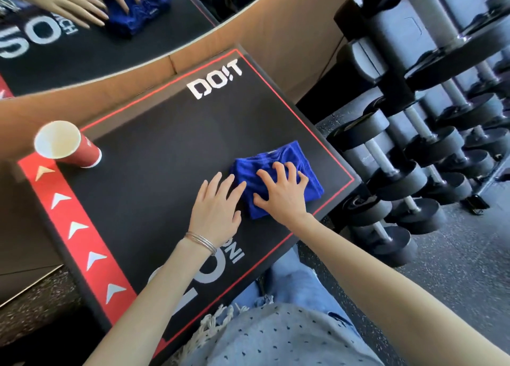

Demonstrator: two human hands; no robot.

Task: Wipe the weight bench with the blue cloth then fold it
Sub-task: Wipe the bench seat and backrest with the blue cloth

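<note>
We note a red paper cup (69, 145) standing on the far left corner of the black weight bench (154, 178), well apart from the work area. A rack of dumbbells (414, 156) stands just beside the bench's right edge. A mirror (82, 29) beyond the bench's far end reflects both hands and the cloth. Nothing lies on the bench surface between the cup and the cloth.

The blue cloth (278, 170) lies bunched on the right half of the bench top, near the red border line. Our right hand (281, 192) rests palm-down on the cloth's near portion, fingers spread wide and curled slightly into the fabric, pressing rather than gripping. Our left hand (218, 208) lies flat and open on the bench, fingers extended, fingertips touching the cloth's left edge. Thin bracelets (201, 241) circle the left wrist. Both forearms extend from the lower frame toward the cloth.

The right hand covers the cloth's near part, so we cannot tell how it is layered there. The large white lettering at the bench's near end is partly hidden by the left forearm. The bench's near corner is cut off behind the person's clothing (276, 335).
</note>
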